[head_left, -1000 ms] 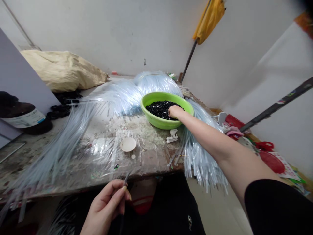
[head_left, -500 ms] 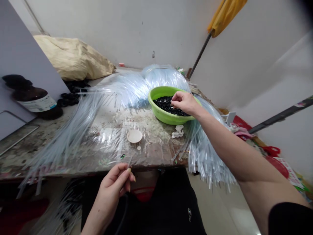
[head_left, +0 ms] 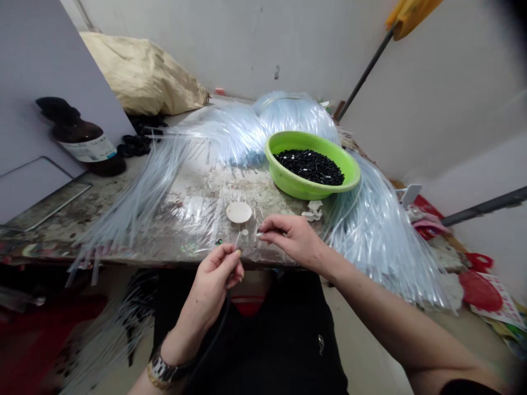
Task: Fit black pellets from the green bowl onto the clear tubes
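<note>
My left hand [head_left: 216,280] pinches a thin clear plastic tube [head_left: 238,239], whose end sticks up past the fingertips. A dark length below that hand may be the same tube against the black trousers. To the right, my right hand [head_left: 292,240] is closed in a pinch on a small white piece [head_left: 259,234], largely covered by the fingers. The two hands are apart, over the table's front edge. Just beyond them sits a small white dish [head_left: 239,212], with a white disc [head_left: 245,232] beside it. A green basin [head_left: 302,190] holds many small black pieces [head_left: 308,164] and a few white ones.
Bundles of clear tubes lie on the left [head_left: 152,181], at the back [head_left: 296,112] and on the right [head_left: 379,236], some overhanging the edge. A brown bottle [head_left: 84,142] stands left, near a cream sack [head_left: 142,74]. Crumpled white paper [head_left: 313,210] lies by the basin.
My right hand has come out of the basin with a small white piece and moved down and left, near my left hand. My left hand keeps its hold on the tube. The view has shifted.
</note>
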`<state>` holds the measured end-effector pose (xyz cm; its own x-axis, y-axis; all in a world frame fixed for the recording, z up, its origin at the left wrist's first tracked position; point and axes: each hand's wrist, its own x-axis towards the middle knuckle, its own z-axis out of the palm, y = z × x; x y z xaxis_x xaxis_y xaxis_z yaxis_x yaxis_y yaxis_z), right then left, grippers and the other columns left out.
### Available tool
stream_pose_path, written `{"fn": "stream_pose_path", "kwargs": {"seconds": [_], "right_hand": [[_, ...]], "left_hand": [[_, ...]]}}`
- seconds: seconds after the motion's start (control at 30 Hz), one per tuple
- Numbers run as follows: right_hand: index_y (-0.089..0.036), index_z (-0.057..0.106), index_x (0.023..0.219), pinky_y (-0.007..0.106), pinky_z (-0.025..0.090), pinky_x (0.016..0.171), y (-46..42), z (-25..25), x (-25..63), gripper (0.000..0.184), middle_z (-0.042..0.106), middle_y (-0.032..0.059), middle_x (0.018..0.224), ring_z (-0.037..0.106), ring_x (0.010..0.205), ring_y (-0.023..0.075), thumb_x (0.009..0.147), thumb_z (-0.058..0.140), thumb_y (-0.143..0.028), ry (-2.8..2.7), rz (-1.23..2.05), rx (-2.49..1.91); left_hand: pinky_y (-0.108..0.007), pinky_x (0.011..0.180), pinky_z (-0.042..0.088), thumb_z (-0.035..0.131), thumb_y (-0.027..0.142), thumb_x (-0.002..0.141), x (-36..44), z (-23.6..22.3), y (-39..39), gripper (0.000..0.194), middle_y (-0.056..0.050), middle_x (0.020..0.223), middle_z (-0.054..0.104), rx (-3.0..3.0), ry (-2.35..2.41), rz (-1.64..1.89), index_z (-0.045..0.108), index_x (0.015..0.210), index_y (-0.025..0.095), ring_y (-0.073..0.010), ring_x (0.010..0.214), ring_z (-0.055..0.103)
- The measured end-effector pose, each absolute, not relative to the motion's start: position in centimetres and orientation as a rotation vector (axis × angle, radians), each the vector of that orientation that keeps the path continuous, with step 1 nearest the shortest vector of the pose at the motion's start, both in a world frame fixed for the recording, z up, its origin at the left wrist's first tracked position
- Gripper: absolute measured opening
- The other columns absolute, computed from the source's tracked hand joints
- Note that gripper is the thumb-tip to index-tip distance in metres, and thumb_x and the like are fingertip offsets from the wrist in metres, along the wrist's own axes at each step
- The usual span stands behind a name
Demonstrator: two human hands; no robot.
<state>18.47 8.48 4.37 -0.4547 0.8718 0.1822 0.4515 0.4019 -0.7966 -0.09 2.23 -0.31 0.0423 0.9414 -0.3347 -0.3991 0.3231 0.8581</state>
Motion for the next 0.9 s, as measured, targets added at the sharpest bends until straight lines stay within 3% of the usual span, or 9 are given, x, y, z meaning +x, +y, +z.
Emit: {"fn": "stream_pose_path", "kwargs": {"seconds": [0.23,0.9], "right_hand": [[-0.019,0.064,0.082,0.023,0.042,0.067,6.3,3.1,17.6,0.004,0.065,-0.0021,0.073,0.057,0.068,0.0117,0.085,0.063,-0.02,-2.082,0.956,-1.13],[-0.019,0.069,0.085,0.027,0.05,0.075,5.2,1.2,16.7,0.009,0.072,0.0036,0.084,0.066,0.08,0.0153,0.088,0.061,-0.015,-2.036,0.898,-1.059]], "left_hand": [[-0.018,0.047,0.03,0.076,0.03,0.075,0.4,-0.4,1.9,0.021,0.002,0.057,0.058,0.645,1.007,1.131,0.068,0.085,0.014,-0.0077,0.053,0.046],[-0.017,0.048,0.029,0.073,0.028,0.079,0.4,-1.1,1.6,0.016,0.002,0.058,0.057,0.592,0.909,1.095,0.067,0.077,0.014,-0.0065,0.053,0.045]]}}
